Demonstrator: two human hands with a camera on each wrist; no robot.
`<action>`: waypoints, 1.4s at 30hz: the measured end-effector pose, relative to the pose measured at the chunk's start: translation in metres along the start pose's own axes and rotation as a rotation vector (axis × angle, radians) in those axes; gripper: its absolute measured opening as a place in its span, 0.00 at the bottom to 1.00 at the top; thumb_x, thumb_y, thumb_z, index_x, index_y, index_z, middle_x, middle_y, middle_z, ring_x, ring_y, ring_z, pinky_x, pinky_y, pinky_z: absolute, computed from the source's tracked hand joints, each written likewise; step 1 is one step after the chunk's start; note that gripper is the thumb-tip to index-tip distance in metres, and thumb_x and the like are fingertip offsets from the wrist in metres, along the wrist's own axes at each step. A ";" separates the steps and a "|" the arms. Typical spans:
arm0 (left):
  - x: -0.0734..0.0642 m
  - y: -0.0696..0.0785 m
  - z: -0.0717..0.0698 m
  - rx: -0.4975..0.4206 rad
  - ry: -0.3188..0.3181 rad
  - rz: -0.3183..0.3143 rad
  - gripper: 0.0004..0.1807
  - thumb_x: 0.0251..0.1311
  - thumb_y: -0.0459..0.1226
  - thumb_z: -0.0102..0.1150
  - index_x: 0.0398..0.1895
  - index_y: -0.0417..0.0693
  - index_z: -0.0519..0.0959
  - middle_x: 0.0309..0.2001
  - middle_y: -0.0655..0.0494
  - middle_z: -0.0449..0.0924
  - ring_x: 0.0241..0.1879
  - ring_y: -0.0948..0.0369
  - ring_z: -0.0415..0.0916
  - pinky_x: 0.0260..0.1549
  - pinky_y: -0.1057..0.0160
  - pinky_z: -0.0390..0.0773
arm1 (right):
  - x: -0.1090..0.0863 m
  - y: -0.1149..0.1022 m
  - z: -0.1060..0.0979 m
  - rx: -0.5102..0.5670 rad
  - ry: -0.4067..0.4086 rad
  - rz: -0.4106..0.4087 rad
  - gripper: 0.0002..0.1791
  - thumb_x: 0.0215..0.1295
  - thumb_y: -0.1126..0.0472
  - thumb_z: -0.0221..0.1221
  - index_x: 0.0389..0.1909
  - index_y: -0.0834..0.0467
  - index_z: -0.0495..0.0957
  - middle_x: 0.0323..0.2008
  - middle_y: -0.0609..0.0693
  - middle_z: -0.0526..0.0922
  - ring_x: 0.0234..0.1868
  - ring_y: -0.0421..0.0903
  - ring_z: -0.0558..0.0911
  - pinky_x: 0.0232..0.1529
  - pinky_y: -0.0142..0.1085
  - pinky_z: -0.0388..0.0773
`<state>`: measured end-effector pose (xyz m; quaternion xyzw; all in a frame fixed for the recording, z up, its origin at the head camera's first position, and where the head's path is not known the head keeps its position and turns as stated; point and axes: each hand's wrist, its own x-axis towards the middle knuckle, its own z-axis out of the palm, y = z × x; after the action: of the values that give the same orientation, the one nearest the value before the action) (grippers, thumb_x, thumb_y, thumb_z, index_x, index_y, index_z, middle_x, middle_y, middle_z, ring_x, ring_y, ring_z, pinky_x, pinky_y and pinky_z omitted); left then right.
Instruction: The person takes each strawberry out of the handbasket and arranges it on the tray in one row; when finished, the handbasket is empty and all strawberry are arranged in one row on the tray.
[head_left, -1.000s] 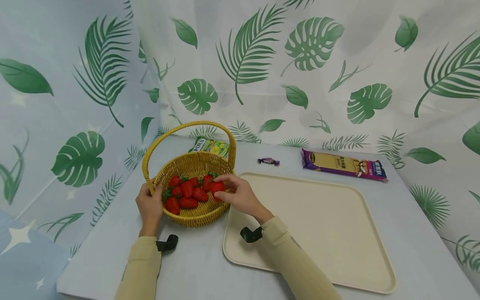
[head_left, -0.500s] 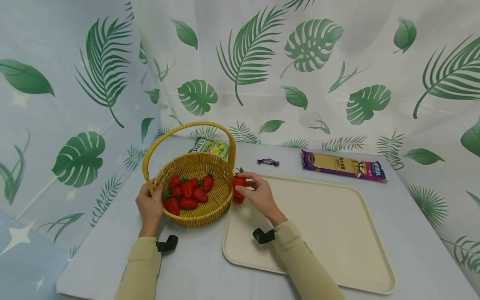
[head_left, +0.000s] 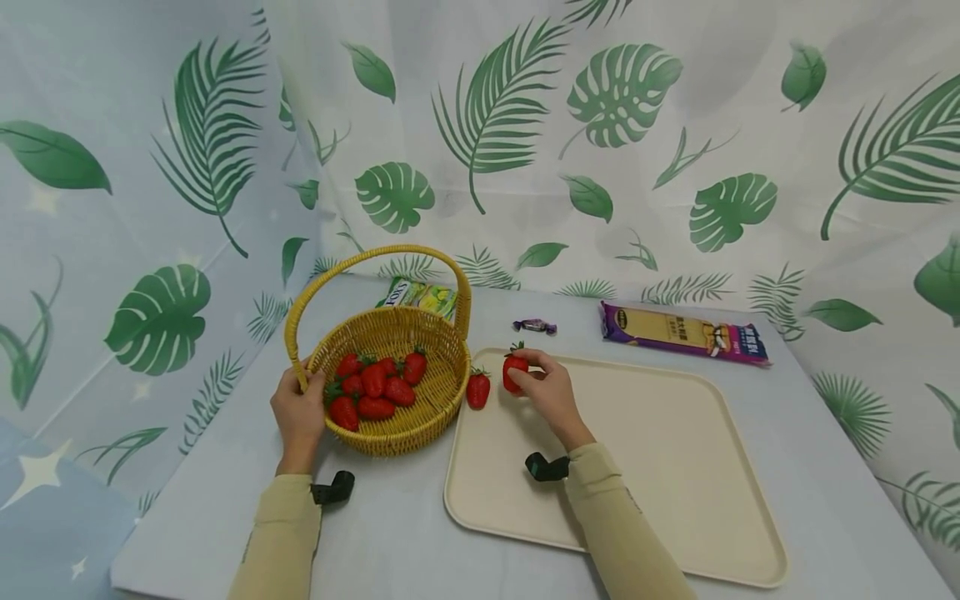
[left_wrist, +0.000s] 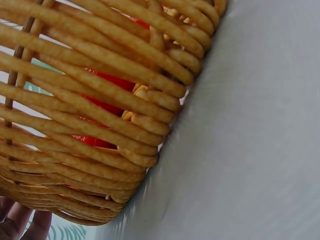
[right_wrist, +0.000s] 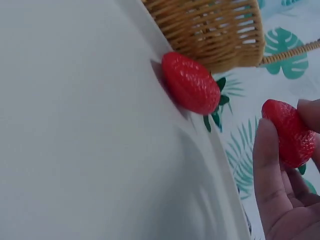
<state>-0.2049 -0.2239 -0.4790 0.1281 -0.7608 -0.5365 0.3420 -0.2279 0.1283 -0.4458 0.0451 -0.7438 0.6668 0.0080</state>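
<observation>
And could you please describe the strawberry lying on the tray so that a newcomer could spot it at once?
Find the large cream tray, then look near its far left corner, beside the yellow basket. The loose strawberry lies there, untouched, unlike the held strawberry in the right hand and the strawberries inside the basket.

1 green packet (head_left: 427, 297) partly hidden behind the basket (head_left: 397, 439), print on the candy (head_left: 535, 326) illegibly small.
</observation>
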 end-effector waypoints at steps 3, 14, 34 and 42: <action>0.000 -0.001 0.000 -0.002 -0.004 0.007 0.08 0.64 0.31 0.56 0.29 0.35 0.73 0.53 0.38 0.80 0.53 0.46 0.75 0.40 0.65 0.65 | 0.006 0.014 -0.004 -0.037 0.036 0.049 0.18 0.64 0.67 0.61 0.55 0.65 0.77 0.51 0.64 0.78 0.41 0.50 0.81 0.37 0.41 0.83; 0.001 -0.003 0.001 0.008 0.001 0.003 0.08 0.63 0.31 0.56 0.28 0.35 0.73 0.53 0.39 0.80 0.55 0.46 0.75 0.43 0.70 0.64 | 0.013 0.043 -0.004 -0.209 -0.015 0.082 0.17 0.60 0.64 0.65 0.51 0.60 0.80 0.48 0.60 0.81 0.37 0.47 0.82 0.28 0.37 0.81; 0.001 -0.002 0.001 0.008 0.008 0.014 0.07 0.63 0.31 0.57 0.29 0.36 0.74 0.52 0.39 0.81 0.53 0.46 0.76 0.42 0.70 0.65 | 0.013 0.046 0.002 -0.314 -0.041 0.083 0.18 0.59 0.65 0.66 0.51 0.60 0.81 0.45 0.59 0.84 0.31 0.44 0.84 0.29 0.36 0.80; 0.002 -0.003 0.001 0.017 -0.001 0.002 0.07 0.64 0.32 0.56 0.30 0.36 0.73 0.53 0.40 0.81 0.54 0.48 0.75 0.42 0.71 0.65 | 0.011 0.042 0.005 -0.289 -0.053 0.072 0.18 0.59 0.67 0.66 0.52 0.62 0.80 0.48 0.60 0.83 0.37 0.47 0.85 0.31 0.36 0.81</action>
<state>-0.2070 -0.2254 -0.4811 0.1299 -0.7655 -0.5298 0.3411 -0.2421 0.1272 -0.4874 0.0344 -0.8332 0.5511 -0.0291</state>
